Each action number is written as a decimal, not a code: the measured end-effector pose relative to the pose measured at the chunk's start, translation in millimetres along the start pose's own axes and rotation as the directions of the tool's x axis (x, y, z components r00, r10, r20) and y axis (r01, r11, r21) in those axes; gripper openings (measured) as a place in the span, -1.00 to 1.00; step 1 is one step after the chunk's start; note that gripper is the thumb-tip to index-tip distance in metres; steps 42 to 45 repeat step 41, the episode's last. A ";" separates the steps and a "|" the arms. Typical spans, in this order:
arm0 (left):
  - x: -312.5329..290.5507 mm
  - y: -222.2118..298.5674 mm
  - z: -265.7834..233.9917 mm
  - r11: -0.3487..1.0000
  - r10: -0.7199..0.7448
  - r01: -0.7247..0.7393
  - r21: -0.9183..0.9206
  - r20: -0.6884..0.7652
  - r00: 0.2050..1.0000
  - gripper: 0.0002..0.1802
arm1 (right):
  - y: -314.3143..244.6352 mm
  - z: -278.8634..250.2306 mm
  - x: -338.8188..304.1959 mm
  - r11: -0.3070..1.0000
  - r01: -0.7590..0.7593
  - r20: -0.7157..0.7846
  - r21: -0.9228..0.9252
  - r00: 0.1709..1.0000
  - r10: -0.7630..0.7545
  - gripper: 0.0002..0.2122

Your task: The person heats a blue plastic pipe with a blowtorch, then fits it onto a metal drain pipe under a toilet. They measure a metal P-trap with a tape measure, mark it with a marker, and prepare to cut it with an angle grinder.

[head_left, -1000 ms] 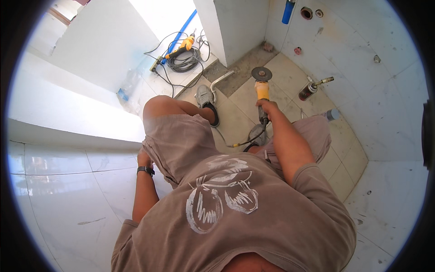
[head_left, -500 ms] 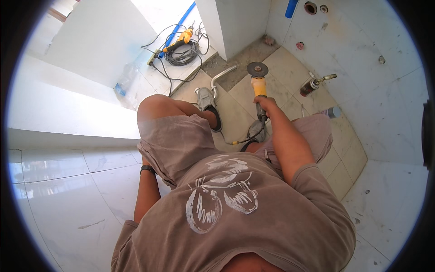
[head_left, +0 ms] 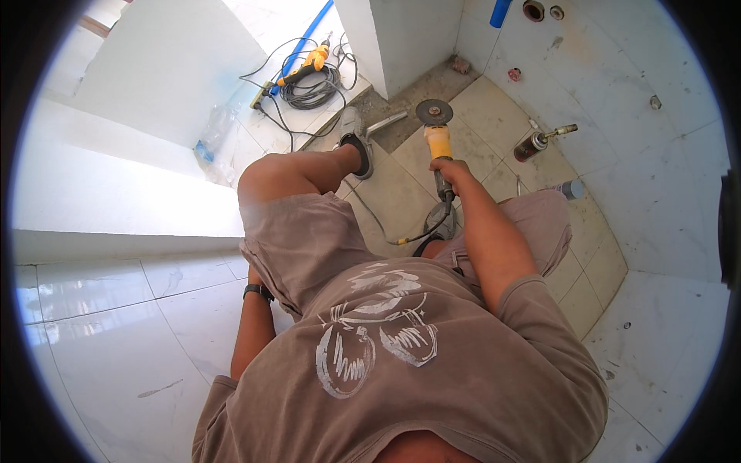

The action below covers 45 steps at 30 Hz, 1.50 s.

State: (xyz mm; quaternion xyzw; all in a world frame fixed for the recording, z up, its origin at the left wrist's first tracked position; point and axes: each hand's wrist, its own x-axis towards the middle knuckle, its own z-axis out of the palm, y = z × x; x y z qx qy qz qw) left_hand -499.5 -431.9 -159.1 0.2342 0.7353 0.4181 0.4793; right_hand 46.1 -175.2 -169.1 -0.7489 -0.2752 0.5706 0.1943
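My right hand (head_left: 451,174) is wrapped round the dark handle of a yellow angle grinder (head_left: 438,144). The grinder's dark disc (head_left: 434,113) points away from me above the floor tiles, and its cord trails back between my legs. My left hand is hidden behind my left thigh; only the forearm and a black wristband (head_left: 259,292) show. A bent metal pipe (head_left: 387,121) lies on the floor, partly covered by my left shoe (head_left: 353,139).
A yellow power drill (head_left: 312,63) lies by a coiled black cable (head_left: 312,94) on the raised ledge, beside a blue pipe (head_left: 309,35). Near the right wall stand a torch canister (head_left: 531,147) and a capped bottle (head_left: 571,190). Pipe openings (head_left: 533,11) pierce the tiled wall.
My left foot has shifted forward and now covers the bend of the metal pipe. The grinder has moved slightly left and away from me in my right hand.
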 end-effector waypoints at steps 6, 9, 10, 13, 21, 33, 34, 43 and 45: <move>-17.4 -15.1 0.6 0.996 -0.086 0.085 0.035 0.040 0.995 -0.61 | 0.3 0.2 -0.4 1.000 0.007 -0.018 -0.007 1.000 -0.007 -0.44; -18.1 -15.6 1.6 0.994 -0.097 0.095 0.048 0.038 0.995 -0.61 | 0.7 -0.7 -1.0 1.000 0.003 -0.009 0.009 1.000 -0.002 -0.45; -17.2 -14.2 2.1 0.994 -0.097 0.095 0.052 0.037 0.995 -0.61 | 0.7 -1.1 -1.7 1.000 -0.003 -0.002 0.016 1.000 0.003 -0.46; -12.0 -9.0 4.2 0.995 -0.085 0.083 0.061 0.027 0.996 -0.62 | 0.9 -1.7 -4.6 1.000 0.014 0.009 0.024 1.000 -0.015 -0.45; -9.8 21.5 5.3 0.999 -0.032 0.032 0.027 -0.018 0.999 -0.62 | -0.3 -0.8 -4.3 1.000 0.021 0.036 -0.003 0.999 -0.021 -0.44; 58.4 108.0 10.4 0.930 0.218 -0.204 0.307 -0.012 0.976 -0.51 | -22.7 6.8 -6.5 0.999 0.024 0.059 -0.030 0.998 -0.022 -0.52; 65.5 124.0 17.1 0.953 0.219 -0.212 0.215 -0.012 0.976 -0.49 | -22.9 8.2 -6.2 1.000 0.020 0.062 -0.005 0.998 -0.020 -0.53; 69.5 315.5 105.1 0.910 0.379 -0.390 0.138 0.100 0.920 -0.39 | -24.3 3.2 -0.9 0.998 0.047 0.091 -0.038 0.995 -0.044 -0.56; 69.5 315.5 105.1 0.910 0.379 -0.390 0.138 0.100 0.920 -0.39 | -24.3 3.2 -0.9 0.998 0.047 0.091 -0.038 0.995 -0.044 -0.56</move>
